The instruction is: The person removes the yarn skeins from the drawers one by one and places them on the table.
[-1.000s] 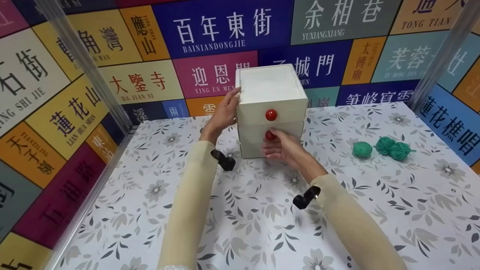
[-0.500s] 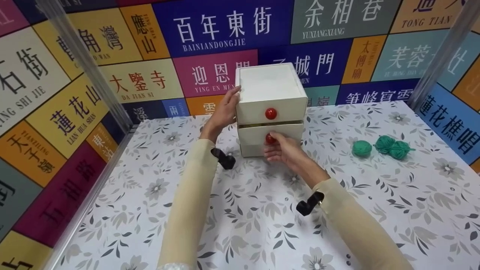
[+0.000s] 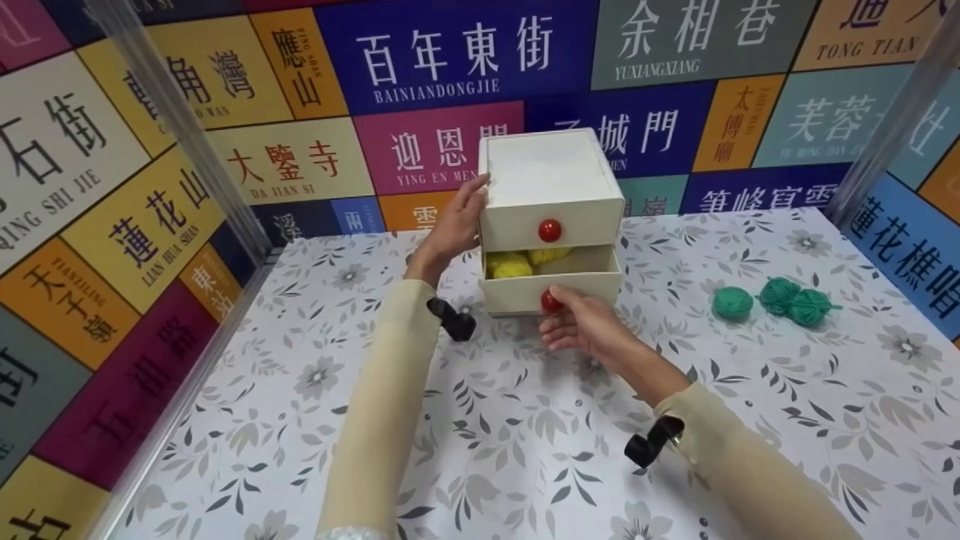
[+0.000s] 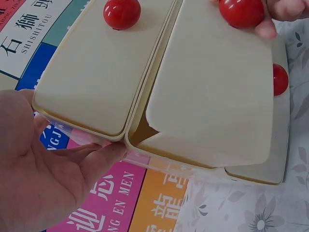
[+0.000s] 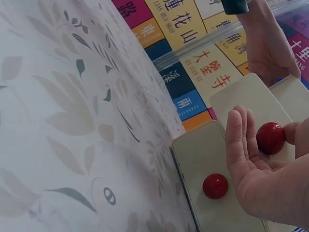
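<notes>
A small white drawer cabinet [image 3: 547, 169] stands on the table against the back wall. Its middle drawer [image 3: 514, 295] is pulled partway out, and yellow yarn balls [image 3: 510, 265] show inside. My right hand [image 3: 589, 324] pinches that drawer's red knob [image 5: 271, 138] between thumb and forefinger, the other fingers extended below it. Against the cabinet's left side rests my left hand [image 3: 454, 223], its fingers along the upper side wall. The top drawer [image 4: 91, 72] is closed. Below the pulled drawer, the bottom drawer [image 5: 200, 159] is closed too, mostly hidden in the head view.
Right of the cabinet lie green yarn balls [image 3: 732, 303] on the floral tablecloth [image 3: 480, 420]. Colourful sign panels [image 3: 465, 67] cover the walls behind and at the sides. Clear corner posts [image 3: 172, 120] stand at the back left and right.
The middle drawer, closed a second ago, has come forward with my right hand on its knob, uncovering the yellow yarn. My left hand stays at the cabinet's side.
</notes>
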The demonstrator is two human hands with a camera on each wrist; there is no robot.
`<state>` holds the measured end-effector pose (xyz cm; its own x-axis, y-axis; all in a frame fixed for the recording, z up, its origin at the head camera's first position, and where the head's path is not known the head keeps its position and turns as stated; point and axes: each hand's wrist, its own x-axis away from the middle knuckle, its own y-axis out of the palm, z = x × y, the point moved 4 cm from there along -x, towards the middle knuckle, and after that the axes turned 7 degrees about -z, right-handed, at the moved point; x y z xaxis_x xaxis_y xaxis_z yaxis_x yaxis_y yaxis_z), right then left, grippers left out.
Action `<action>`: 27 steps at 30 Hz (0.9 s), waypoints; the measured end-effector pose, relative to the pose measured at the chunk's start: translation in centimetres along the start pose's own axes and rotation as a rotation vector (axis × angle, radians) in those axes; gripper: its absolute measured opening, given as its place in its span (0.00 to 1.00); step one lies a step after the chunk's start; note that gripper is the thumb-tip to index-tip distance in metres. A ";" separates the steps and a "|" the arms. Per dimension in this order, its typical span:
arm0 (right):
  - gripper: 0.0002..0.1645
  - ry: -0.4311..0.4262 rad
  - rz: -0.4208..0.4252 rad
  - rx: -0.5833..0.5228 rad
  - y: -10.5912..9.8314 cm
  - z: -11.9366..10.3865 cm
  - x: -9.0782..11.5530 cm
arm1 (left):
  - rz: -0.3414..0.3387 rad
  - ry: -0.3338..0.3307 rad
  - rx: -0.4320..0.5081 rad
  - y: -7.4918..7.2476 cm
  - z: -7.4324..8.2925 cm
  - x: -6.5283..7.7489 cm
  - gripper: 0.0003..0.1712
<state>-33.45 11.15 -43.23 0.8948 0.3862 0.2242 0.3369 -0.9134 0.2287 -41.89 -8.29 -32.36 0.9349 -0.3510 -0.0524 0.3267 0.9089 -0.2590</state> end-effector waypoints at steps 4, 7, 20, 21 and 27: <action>0.28 -0.003 -0.027 0.045 0.1 0.3 0.9 | -0.012 0.002 0.010 0.2 0.0 0.0 0.28; 0.31 0.008 -0.040 0.070 0.3 0.5 1.5 | -0.010 0.007 0.020 0.1 -0.1 0.1 0.27; 0.29 0.018 -0.071 0.084 0.7 1.4 3.4 | -0.007 0.018 0.028 0.0 -0.1 0.0 0.28; 0.28 0.017 -0.075 0.084 0.7 1.4 3.5 | -0.010 0.018 0.031 0.0 -0.1 0.0 0.28; 0.29 0.027 -0.100 0.094 1.1 1.8 4.4 | -0.019 0.013 0.024 0.1 -0.1 0.1 0.28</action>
<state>-28.61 11.61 -43.66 0.8475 0.4784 0.2301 0.4513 -0.8775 0.1622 -41.77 -8.25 -32.45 0.9267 -0.3710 -0.0599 0.3477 0.9071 -0.2373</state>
